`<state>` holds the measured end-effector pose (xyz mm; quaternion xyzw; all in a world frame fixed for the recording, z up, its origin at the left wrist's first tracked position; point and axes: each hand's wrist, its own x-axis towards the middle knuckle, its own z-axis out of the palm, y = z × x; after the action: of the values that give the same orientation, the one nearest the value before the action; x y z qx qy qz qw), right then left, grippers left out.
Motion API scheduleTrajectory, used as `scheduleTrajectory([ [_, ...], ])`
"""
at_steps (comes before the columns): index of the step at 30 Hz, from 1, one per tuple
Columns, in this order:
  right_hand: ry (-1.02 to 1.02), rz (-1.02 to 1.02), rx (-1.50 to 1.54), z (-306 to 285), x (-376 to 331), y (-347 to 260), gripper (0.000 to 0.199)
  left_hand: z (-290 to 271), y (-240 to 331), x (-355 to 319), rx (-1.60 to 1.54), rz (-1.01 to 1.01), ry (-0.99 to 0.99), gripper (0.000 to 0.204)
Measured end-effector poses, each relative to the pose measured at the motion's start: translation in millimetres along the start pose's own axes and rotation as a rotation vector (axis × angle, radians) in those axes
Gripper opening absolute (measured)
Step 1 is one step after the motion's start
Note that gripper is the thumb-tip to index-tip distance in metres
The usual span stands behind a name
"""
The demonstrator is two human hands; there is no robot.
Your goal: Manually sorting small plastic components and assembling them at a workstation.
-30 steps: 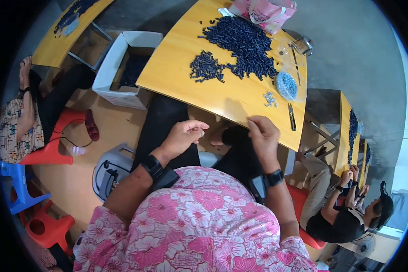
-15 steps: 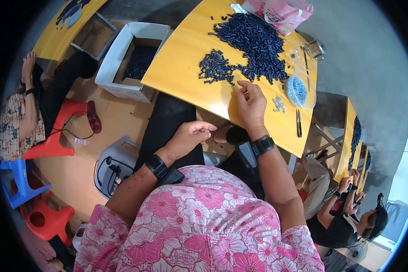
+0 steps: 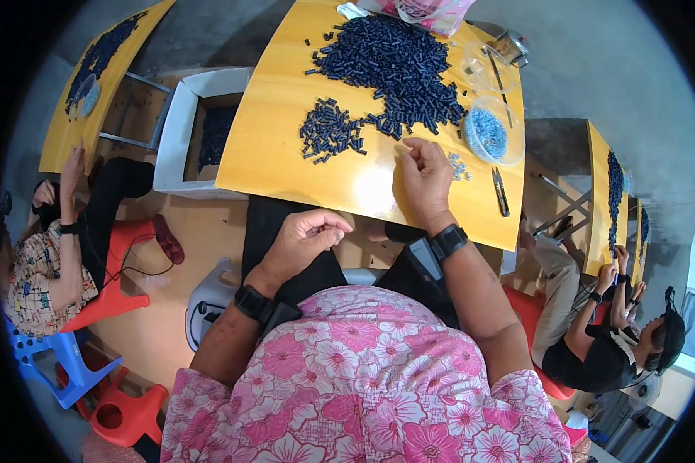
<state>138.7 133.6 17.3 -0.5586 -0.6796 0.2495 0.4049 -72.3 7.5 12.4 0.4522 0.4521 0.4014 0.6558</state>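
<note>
My left hand [image 3: 304, 241] hangs over my lap, just short of the table's front edge, with thumb and fingers drawn together; anything between them is hidden or too small to name. Above the yellow table [image 3: 270, 100], my right hand [image 3: 428, 179] has its fingers curled into a pinch, and I cannot make out what they hold. Beside it lie small clear pieces [image 3: 459, 167]. Short dark blue tubes form a large pile [image 3: 394, 65] and a smaller heap [image 3: 328, 133]. A clear tub of light blue bits [image 3: 486, 133] stands on the right, near black-handled snips [image 3: 501, 193].
A metal cup [image 3: 511, 48] and a pink-and-white bag [image 3: 432, 14] stand at the back. Left of the table is a white box [image 3: 176, 139] with dark contents. People sit at other tables left and right. Red stools [image 3: 127, 413] and a blue stool [image 3: 69, 366] stand lower left.
The view has turned, so the table sits further left in it. Relative to the table, my right hand has shifted right, toward the clear pieces. The left hand stays over my lap, still pinched.
</note>
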Motion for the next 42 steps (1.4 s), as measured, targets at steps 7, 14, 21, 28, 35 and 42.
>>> scheduleTrajectory([
  [7, 0.012, 0.012, -0.132, 10.3, 19.7, 13.1, 0.016, 8.3, 20.7, 25.5, 0.003, 0.084, 0.0, 0.013],
  [14, -0.055, 0.054, -0.213, 9.0, 23.2, 5.2, 0.017, 15.2, 30.7, 50.2, 0.297, 0.26, -0.007, 0.008],
  [21, -0.025, 0.016, -0.266, 13.9, 22.9, 5.2, 0.015, 15.2, 20.6, 58.7, 0.399, 0.283, 0.028, 0.008],
  [28, -0.158, -0.027, -0.452, 11.7, 13.5, 2.7, 0.015, 14.4, 17.7, 60.8, 0.456, 0.249, 0.051, 0.012],
  [35, -0.195, -0.118, -0.418, 5.4, 5.2, 8.2, 0.015, 18.7, 8.4, 69.4, 0.375, 0.228, 0.182, 0.02],
  [42, -0.203, -0.239, -0.221, -4.3, -0.3, 12.3, 0.01, 22.8, 8.2, 75.1, 0.351, 0.131, 0.252, 0.029],
])
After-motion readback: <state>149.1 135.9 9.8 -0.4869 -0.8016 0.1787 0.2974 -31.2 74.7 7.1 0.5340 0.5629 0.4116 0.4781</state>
